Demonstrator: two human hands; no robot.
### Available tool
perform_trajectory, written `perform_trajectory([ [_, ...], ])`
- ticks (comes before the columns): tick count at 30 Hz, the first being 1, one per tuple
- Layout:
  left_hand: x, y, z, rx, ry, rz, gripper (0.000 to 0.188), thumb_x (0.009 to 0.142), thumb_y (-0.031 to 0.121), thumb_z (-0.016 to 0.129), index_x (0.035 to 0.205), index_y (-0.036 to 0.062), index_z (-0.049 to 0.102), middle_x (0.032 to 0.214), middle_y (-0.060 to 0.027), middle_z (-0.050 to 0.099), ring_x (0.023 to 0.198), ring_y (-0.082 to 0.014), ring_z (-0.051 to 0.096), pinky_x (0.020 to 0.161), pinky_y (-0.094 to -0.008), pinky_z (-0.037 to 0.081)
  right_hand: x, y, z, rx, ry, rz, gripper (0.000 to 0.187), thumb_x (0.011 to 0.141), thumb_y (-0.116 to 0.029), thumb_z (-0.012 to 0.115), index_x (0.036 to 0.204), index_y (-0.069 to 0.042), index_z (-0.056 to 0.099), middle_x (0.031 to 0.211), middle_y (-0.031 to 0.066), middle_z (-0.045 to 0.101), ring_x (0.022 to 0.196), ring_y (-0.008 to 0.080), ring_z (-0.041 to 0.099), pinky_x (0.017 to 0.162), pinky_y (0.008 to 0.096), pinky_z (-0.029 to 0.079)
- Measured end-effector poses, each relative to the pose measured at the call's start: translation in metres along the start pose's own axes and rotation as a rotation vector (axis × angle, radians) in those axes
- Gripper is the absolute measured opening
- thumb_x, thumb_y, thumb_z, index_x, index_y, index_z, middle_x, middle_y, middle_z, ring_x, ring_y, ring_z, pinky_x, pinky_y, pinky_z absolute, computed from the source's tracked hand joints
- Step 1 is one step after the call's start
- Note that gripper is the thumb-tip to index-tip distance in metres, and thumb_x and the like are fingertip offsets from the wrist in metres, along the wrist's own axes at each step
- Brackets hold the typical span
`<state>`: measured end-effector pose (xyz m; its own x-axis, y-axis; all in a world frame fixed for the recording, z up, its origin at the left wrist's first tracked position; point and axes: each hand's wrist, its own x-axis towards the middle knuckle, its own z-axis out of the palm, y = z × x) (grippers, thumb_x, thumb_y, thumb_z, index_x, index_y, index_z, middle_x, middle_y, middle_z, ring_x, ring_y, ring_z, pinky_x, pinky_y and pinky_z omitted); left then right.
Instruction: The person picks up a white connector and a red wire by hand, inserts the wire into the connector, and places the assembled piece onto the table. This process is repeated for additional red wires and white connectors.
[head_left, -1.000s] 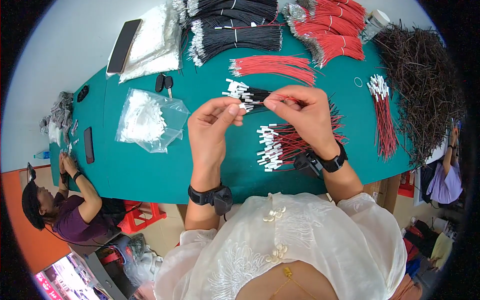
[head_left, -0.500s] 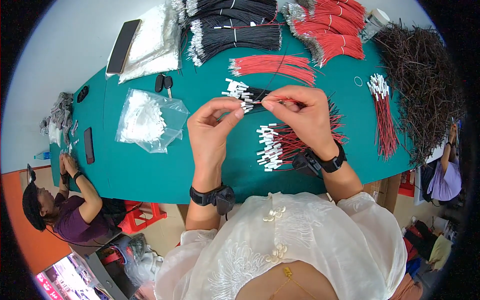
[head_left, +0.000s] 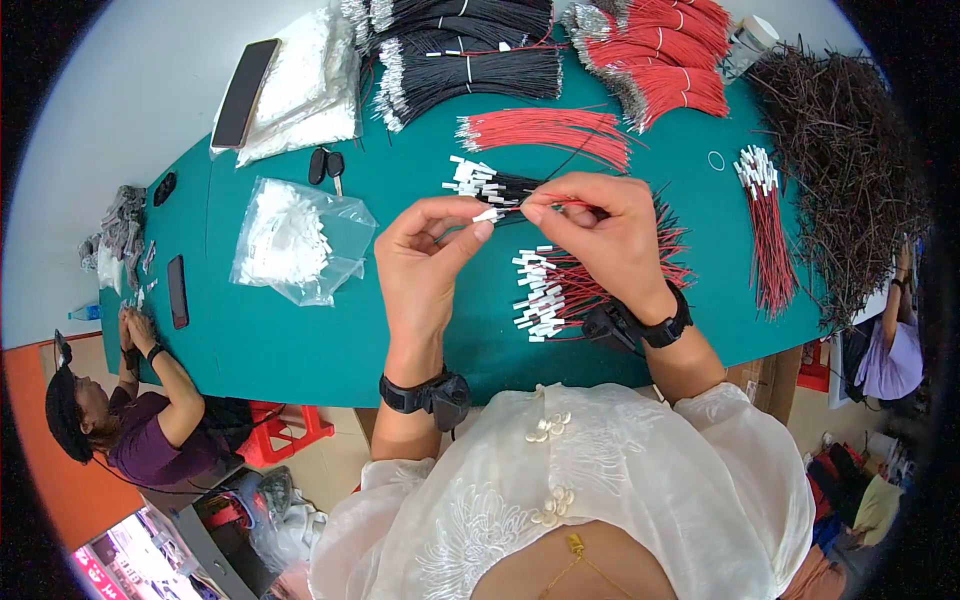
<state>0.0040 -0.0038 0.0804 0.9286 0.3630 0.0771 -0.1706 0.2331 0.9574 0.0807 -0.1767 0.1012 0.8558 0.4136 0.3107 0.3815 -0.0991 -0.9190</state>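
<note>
Between the thumb and fingers of my left hand [head_left: 428,245] is a small white plastic connector [head_left: 487,215]. My right hand [head_left: 605,225] pinches a red wire [head_left: 575,203] whose end meets the connector; how deep it sits inside is too small to tell. Just behind my fingertips lies a bunch of black wires with white connectors [head_left: 472,178]. Under and beside my right hand rests a pile of red wires with white connectors [head_left: 540,295]. A loose row of red wires [head_left: 545,132] lies farther back.
At left are a clear bag of white connectors [head_left: 290,245], car keys [head_left: 328,168] and a phone [head_left: 178,290]. Tied black wire bundles [head_left: 475,75] and red ones [head_left: 670,90] line the back. A dark wire heap [head_left: 835,170] stands right. Another person [head_left: 150,420] sits at left.
The white connector has turned slightly and shows more clearly at my left fingertips. A dark strand over the red row now slants lower. Both hands stay nearly in place.
</note>
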Motion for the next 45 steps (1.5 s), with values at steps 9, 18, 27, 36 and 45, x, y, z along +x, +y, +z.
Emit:
perform_trajectory([
  [9,-0.002,0.000,-0.001,-0.028,0.012,-0.059,0.020,0.079,-0.011,0.072,0.097,-0.0021,0.070,0.100,-0.0096,0.070,0.091,-0.0139,0.066,0.079,-0.0240,0.053,0.001,-0.001,0.000,0.034,-0.027,0.080,0.008,0.080,-0.003,0.076,0.086,0.000,0.072,0.061,-0.0088,0.046,0.056,-0.0001,0.031,0.049,0.0209,0.022],
  [18,-0.005,0.001,0.004,0.024,-0.009,0.029,0.018,0.079,-0.013,0.071,0.095,-0.0028,0.071,0.098,-0.0115,0.070,0.091,-0.0147,0.067,0.078,-0.0242,0.054,-0.002,0.004,0.005,0.160,-0.076,0.158,0.008,0.081,-0.004,0.075,0.085,0.002,0.070,0.061,-0.0090,0.043,0.057,0.0004,0.030,0.049,0.0212,0.023],
  [27,-0.006,-0.001,0.003,0.079,-0.008,0.024,0.019,0.079,-0.013,0.072,0.094,-0.0027,0.072,0.098,-0.0125,0.071,0.089,-0.0150,0.067,0.078,-0.0249,0.055,-0.003,0.006,0.007,0.093,-0.073,0.092,0.007,0.082,-0.003,0.074,0.085,0.002,0.070,0.059,-0.0084,0.042,0.056,0.0011,0.031,0.049,0.0217,0.023],
  [36,-0.008,-0.002,0.001,0.106,-0.006,-0.011,0.018,0.079,-0.012,0.072,0.094,-0.0026,0.072,0.098,-0.0122,0.071,0.088,-0.0146,0.067,0.076,-0.0248,0.055,-0.004,0.006,0.006,0.013,-0.101,0.054,0.008,0.081,-0.003,0.074,0.083,0.002,0.070,0.058,-0.0074,0.041,0.055,0.0017,0.031,0.048,0.0225,0.024],
  [45,0.000,0.004,-0.012,0.098,0.000,-0.048,0.017,0.081,-0.008,0.072,0.097,-0.0020,0.071,0.097,-0.0104,0.071,0.085,-0.0124,0.067,0.075,-0.0238,0.054,0.003,0.006,-0.013,0.076,-0.130,0.096,0.008,0.089,-0.005,0.067,0.087,0.003,0.069,0.067,-0.0008,0.057,0.063,0.0043,0.047,0.057,0.0220,0.037],
])
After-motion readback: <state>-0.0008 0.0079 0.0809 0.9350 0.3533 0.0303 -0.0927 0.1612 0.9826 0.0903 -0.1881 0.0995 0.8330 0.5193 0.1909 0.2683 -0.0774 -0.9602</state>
